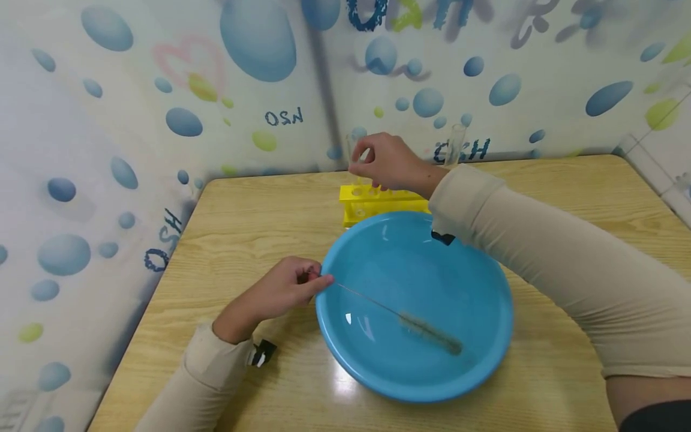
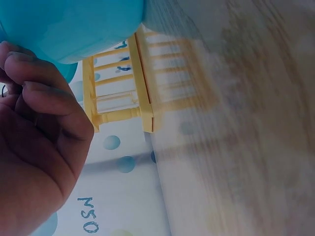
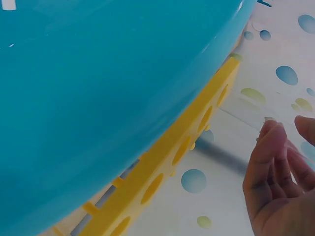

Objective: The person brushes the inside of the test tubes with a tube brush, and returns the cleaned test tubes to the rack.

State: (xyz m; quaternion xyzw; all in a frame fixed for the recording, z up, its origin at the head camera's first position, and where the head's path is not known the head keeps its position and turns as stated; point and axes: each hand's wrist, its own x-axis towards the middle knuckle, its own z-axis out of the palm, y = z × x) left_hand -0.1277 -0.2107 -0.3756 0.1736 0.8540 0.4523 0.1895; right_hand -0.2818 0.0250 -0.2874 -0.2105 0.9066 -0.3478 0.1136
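Apparently, the right hand (image 1: 390, 162) pinches a clear tube (image 1: 349, 145).

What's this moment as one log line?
Left hand: holds brush extending over blue basin | Right hand: pinches clear tube at yellow rack

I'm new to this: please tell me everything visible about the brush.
The brush has a thin, metal-looking handle and a narrow, brownish bristly head. The left hand pinches the handle's end by the left side of the blue basin; the head slants toward the near right inside. Whether it touches the bottom is unclear.
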